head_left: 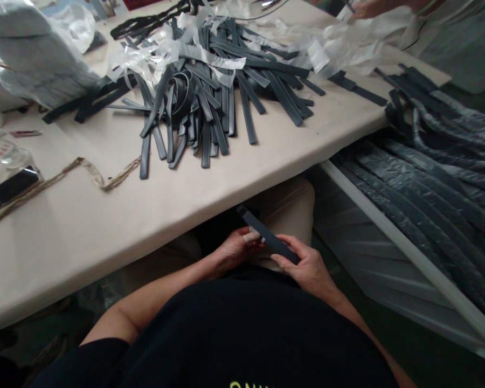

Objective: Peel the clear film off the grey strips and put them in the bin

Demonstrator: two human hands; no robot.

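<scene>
Over my lap, below the table edge, my right hand [307,264] grips one end of a dark grey flat strap [269,234]. The strap slants up and to the left. My left hand [239,249] is beside the strap's middle, its fingers drawn together and a pale wrap round one finger. Whatever those fingertips pinch is too small to make out, and the strap partly covers them. On the table lies a loose heap of similar dark straps [210,108], some with clear plastic film [214,59] over them.
A beige table [178,199] spans the front. On its left lie a cord [92,172], a phone [12,188], small snips [26,133] and a plastic-wrapped bundle [36,59]. At right, a bin [367,194] holds film-covered straps. Another person's hand [369,8] shows at top right.
</scene>
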